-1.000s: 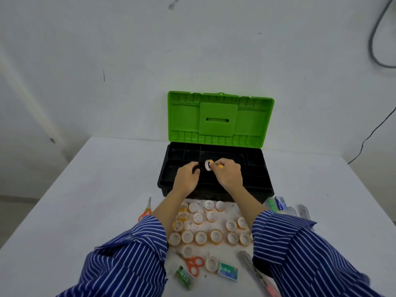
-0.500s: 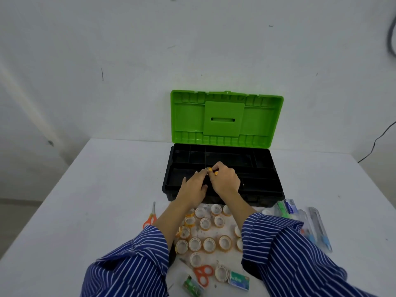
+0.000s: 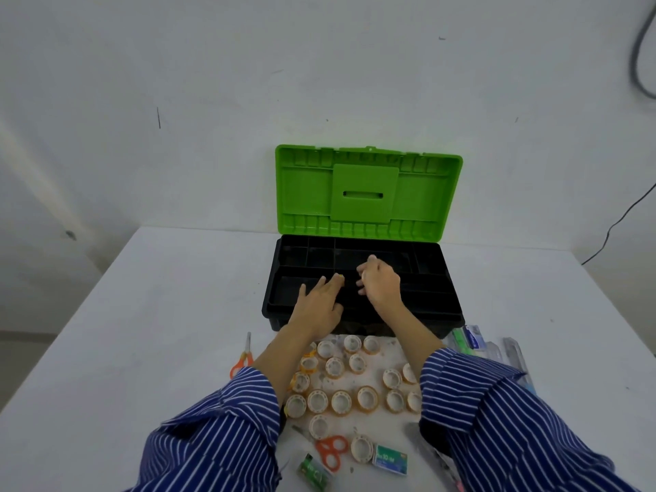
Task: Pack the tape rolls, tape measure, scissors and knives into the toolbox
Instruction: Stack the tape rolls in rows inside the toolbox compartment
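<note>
Two hands over the open toolbox (image 3: 362, 314), which sits at the far middle of the desk (image 3: 149, 332) with its green lid (image 3: 369, 193) upright.

Left hand (image 3: 317, 303): fingers straight and spread over the front tray compartment; a small yellow bit shows at one fingertip, whether pinched I cannot tell.

Right hand (image 3: 380, 282): fingers loosely curled over the middle divider; nothing seen held.

Tape rolls (image 3: 340, 401): roughly twenty, lying flat in loose rows near the desk's front edge, between my sleeves. Judged light, stiff-cored, slightly tacky on the rim; best pinched across core and outer face.

Scissors, orange-handled (image 3: 331, 452): near the front edge; another pair (image 3: 243, 360) left of the rolls. Take by the handles, blades shut.

Knives (image 3: 513, 353): right of the toolbox, blurred, seemingly packaged. Take by the body, flat.

Tape measure: not identified.
</note>
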